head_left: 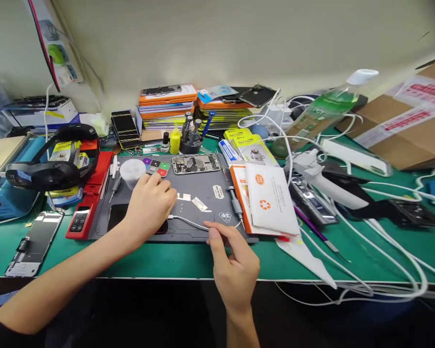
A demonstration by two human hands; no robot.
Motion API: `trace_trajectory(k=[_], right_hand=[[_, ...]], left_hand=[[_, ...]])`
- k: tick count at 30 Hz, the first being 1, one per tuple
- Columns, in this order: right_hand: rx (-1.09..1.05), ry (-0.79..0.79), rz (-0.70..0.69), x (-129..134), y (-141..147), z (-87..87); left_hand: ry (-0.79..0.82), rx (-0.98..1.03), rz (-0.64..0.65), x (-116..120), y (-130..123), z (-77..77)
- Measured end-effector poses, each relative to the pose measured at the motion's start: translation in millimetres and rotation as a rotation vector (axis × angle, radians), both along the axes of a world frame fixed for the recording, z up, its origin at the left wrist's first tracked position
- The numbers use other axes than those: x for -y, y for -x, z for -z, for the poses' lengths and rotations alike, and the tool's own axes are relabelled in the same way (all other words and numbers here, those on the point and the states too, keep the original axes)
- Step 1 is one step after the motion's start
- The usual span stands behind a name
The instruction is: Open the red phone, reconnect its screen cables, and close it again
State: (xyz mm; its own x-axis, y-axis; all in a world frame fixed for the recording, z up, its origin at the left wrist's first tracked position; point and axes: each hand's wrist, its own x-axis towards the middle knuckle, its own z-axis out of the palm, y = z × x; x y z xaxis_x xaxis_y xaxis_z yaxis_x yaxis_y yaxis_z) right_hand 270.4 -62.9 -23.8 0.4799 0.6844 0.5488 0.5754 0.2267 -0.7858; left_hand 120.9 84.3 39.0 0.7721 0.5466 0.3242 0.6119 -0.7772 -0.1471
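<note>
My left hand (150, 205) is above the dark mat (188, 227), over a black phone (118, 215) that lies screen up. Its fingers curl downward, and whatever is under them is hidden. A white cable (188, 222) has its plug at the phone's right end. Farther along that cable, my right hand (234, 261) pinches it at the mat's front edge. An opened phone (196, 164) with exposed parts rests at the back of the mat. A white round tub (132, 171) stands just behind my left hand.
Left are a red device (81, 220), a black headset (54, 169) and a loose phone screen (35, 244). White packets (271, 195), a green bottle (319, 113) and tangled white cables (402, 256) lie right. Orange boxes (166, 99) stand behind, with a screwdriver holder (190, 144) before them.
</note>
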Motion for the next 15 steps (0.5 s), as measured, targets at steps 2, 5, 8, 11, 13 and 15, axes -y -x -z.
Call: trace_trajectory(k=[2, 5, 8, 11, 13, 15], right_hand=[[-0.030, 0.007, -0.025, 0, -3, -1.3], [-0.064, 0.002, -0.053, 2, -6, -1.3], [-0.089, -0.013, -0.080, 4, -8, -0.7], [-0.106, -0.028, -0.097, 6, -10, 0.2], [-0.122, -0.037, -0.095, 7, -11, 0.9], [-0.140, -0.045, -0.094, 8, -12, 1.4]], left_hand=[[-0.005, -0.080, -0.041, -11, -8, 3.3], [0.007, -0.180, -0.078, -21, -15, 6.9], [0.029, -0.252, -0.082, -25, -17, 8.8], [0.046, -0.297, -0.072, -27, -15, 8.6], [0.055, -0.309, -0.054, -26, -14, 7.2], [0.065, -0.306, -0.035, -26, -12, 5.0]])
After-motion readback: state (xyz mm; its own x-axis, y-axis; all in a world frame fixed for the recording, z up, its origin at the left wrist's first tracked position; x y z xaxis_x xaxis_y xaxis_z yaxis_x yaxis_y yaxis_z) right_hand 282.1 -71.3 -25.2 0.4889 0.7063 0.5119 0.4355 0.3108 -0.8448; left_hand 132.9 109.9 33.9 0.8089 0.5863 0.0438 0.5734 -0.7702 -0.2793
